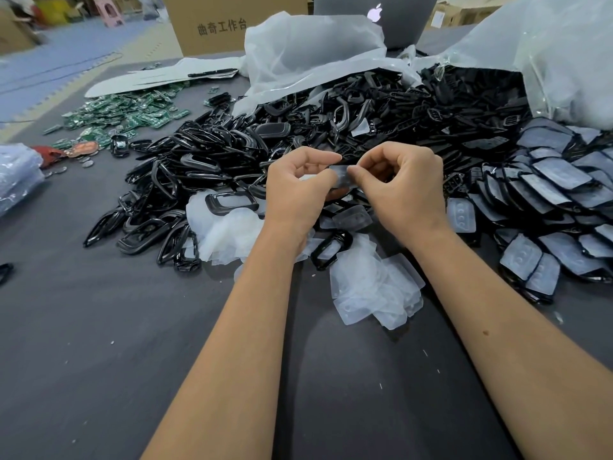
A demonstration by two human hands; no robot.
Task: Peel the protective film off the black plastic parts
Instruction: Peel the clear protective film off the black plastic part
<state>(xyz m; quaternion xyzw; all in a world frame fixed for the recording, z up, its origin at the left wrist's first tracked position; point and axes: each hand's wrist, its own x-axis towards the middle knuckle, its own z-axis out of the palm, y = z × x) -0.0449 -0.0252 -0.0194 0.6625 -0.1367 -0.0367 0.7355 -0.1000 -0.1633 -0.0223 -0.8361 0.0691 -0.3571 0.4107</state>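
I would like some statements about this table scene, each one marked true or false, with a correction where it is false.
1. Both hands hold one film-covered part between them. True: the left hand and the right hand pinch the part with their fingers.
2. The green circuit boards lie at the right of the table. False: the circuit boards lie at the far left.
3. Peeled films lie on the table near the wrists. True: the films lie there in a loose heap.
4. The laptop lies flat and closed. False: the laptop stands open at the far edge, its lid's back with the logo towards the camera.
5. The parts at the right have no film. False: those parts are covered with film.
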